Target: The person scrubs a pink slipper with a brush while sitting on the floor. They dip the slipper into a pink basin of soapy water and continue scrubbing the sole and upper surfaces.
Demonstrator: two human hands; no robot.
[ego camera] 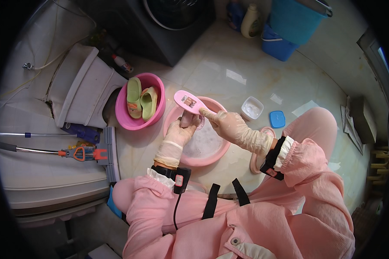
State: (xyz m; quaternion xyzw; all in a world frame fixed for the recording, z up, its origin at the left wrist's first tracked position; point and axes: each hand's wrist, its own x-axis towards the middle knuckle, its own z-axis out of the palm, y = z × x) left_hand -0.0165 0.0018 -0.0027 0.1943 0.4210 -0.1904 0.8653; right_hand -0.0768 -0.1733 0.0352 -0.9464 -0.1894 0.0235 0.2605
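My gloved right hand (227, 126) grips the handle of a pink brush (189, 101), whose oval back bears a picture. Below the brush, my gloved left hand (178, 132) holds a pink item (194, 120), perhaps a slipper; fingers and brush hide much of it. Both hands are over a light pink basin (205, 161) with whitish, sudsy water inside. Partly under my right forearm, a pink slipper-like thing (255, 163) lies on the floor. A magenta basin (122, 119) to the left holds two green slippers (149, 103).
A white square tub (252, 108) and its blue lid (277, 119) sit right of the basin. Mops (84, 152) lie at left near a toilet (87, 87). A dark washing machine (162, 35), detergent bottles (250, 21) and stacked blue buckets (291, 26) stand beyond.
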